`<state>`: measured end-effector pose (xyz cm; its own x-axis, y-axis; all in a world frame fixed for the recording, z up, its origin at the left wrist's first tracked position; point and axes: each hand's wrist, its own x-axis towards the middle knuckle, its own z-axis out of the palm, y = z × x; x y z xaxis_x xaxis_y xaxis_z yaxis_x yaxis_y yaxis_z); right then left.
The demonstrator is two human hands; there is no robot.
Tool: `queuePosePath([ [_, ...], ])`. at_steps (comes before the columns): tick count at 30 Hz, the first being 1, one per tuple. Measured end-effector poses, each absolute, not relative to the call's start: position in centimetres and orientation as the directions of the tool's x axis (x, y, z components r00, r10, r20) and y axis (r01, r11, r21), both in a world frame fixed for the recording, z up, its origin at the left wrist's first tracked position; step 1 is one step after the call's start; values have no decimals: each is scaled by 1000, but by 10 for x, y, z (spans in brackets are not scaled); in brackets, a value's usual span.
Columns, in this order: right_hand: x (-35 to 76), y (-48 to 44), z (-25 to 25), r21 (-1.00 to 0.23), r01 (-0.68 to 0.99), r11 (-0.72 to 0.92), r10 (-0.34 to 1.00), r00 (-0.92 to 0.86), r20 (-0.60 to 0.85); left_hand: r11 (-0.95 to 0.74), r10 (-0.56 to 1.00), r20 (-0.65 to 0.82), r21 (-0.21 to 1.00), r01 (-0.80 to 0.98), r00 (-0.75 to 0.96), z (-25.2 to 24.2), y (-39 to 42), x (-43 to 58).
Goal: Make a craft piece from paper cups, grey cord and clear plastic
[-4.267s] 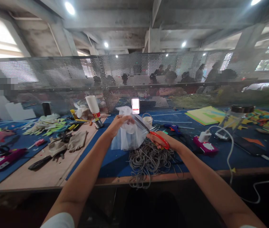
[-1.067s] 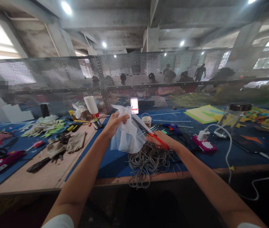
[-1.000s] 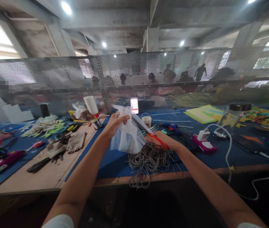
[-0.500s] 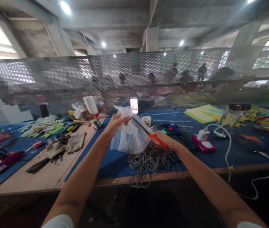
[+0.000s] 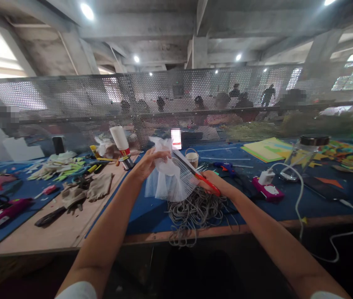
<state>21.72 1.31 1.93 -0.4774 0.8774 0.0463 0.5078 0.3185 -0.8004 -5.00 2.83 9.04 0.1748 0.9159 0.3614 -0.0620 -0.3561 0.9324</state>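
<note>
— Now, what is held by the left hand [image 5: 147,162]?

— A translucent white plastic bag with thin cut strips [image 5: 170,182] is held up by it, above the blue-covered wooden surface [image 5: 151,214]. The grip of this hand is closed on the bunched top of the bag, and the strips are hung down like a fan.

— And by the right hand [image 5: 218,187]?

— A pair of scissors with red handles [image 5: 201,178] is held. The grip is closed around the handles. The blades are pointed up and to the left and are laid against the bag, just under the left hand. Whether the blades are parted cannot be told.

— What is seen under the bag?

— A loose heap of grey cord [image 5: 195,211] is spread on the surface, and some loops are hung over the near edge.

— What else is placed near?

— A pink device with a white plug [image 5: 268,191] is seen just to the right of the right hand. A clear jar with a black lid [image 5: 307,155] is stood farther right. A small cup with a thin handle [image 5: 191,157] is found behind the bag. Brown work gloves [image 5: 99,185] are laid well to the left, on bare wood. The back is closed by a perforated metal screen [image 5: 70,104].
</note>
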Motion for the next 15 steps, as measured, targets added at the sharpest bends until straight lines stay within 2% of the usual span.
queuePosePath([
  [4, 218, 13, 20, -787, 514, 343, 875, -480, 68, -359, 912, 377, 924, -129, 160, 90, 32, -55],
  [15, 218, 14, 16, -784, 496, 374, 858, -505, 90, -397, 911, 400, 917, -50, 104, 87, 34, -48],
])
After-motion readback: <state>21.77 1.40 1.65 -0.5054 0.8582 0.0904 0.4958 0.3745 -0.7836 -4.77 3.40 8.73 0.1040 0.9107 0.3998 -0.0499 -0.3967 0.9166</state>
